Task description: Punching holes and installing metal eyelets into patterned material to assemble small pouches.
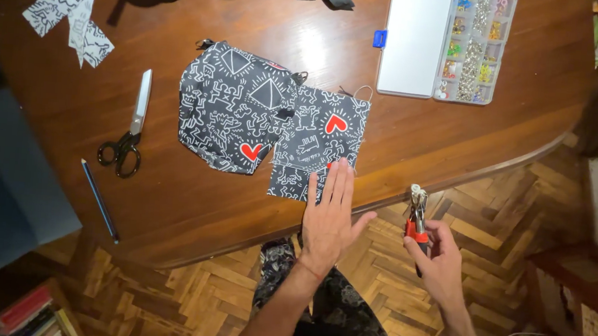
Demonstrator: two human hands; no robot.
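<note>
Fabric panel [318, 145], black w/ white doodles and red hearts, lies at the near table [168, 200] edge; my left hand [328, 223] presses it flat, fingers spread and released. My right hand [437, 261] is clenched round snap pliers [417, 216], off the table to the right. Risk as I see it: panel overhangs the edge, so if the palm lifts it could slip or bunch against the mask-shaped piece [236, 110], throwing placement off.
</note>
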